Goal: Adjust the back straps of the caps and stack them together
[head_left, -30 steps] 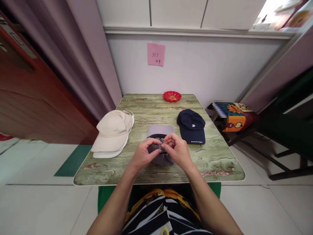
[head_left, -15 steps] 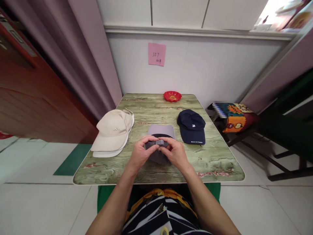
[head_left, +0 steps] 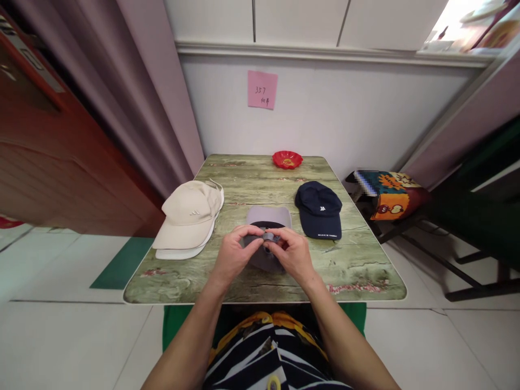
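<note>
A purple-grey cap (head_left: 269,215) lies on the table near its front edge, brim pointing away from me. My left hand (head_left: 239,252) pinches the left part of its back strap between thumb and fingers. From the other side, my right hand (head_left: 292,253) pinches the strap near its buckle. The fingertips of both hands nearly meet, and they partly hide the strap. To the left is a beige cap (head_left: 190,206) stacked over a white cap (head_left: 179,254). A navy cap (head_left: 319,208) with white lettering rests to the right.
The wood-patterned table (head_left: 244,184) has a red scalloped dish (head_left: 287,159) near its back edge. A pink note (head_left: 262,90) is stuck on the wall behind. Right of the table stands a stool with a colourful cover (head_left: 390,208).
The strap has shifted slightly between my fingers, and its loop looks a little different. Both hands keep their pinch. The view has moved very slightly.
</note>
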`<state>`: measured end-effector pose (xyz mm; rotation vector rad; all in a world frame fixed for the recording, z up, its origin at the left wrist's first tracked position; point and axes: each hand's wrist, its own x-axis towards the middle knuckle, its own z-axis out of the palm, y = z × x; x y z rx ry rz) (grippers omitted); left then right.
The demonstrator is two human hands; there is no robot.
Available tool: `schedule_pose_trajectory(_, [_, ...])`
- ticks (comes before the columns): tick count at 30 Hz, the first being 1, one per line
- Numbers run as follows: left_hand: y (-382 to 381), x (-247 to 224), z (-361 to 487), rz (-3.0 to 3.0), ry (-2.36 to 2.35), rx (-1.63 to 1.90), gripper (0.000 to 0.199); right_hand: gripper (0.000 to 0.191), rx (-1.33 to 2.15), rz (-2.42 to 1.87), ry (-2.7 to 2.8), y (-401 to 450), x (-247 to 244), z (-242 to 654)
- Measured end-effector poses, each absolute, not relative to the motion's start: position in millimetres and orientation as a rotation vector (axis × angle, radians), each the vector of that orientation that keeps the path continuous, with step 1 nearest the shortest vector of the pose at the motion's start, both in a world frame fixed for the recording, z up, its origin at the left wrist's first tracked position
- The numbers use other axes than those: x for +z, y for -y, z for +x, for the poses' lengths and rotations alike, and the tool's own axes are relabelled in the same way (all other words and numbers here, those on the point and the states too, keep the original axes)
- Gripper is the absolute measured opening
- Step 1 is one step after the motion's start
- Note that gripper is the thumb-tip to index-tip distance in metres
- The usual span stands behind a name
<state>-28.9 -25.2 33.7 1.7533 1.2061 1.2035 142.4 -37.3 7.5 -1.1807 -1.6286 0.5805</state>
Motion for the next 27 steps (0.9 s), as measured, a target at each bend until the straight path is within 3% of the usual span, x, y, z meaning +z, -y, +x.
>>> schedule_pose_trajectory(10, [25.2, 32.2, -26.5, 1.463, -1.204, 1.069, 0.017, 0.021, 0.507, -1.136, 1.761, 40.4, 10.8, 141.8])
schedule_pose_trajectory(27, [24.4, 34.4, -32.4, 1.879, -1.421, 1.126, 0.005, 0.022, 0.5, -1.226, 1.772, 42.4, 11.0, 144.0])
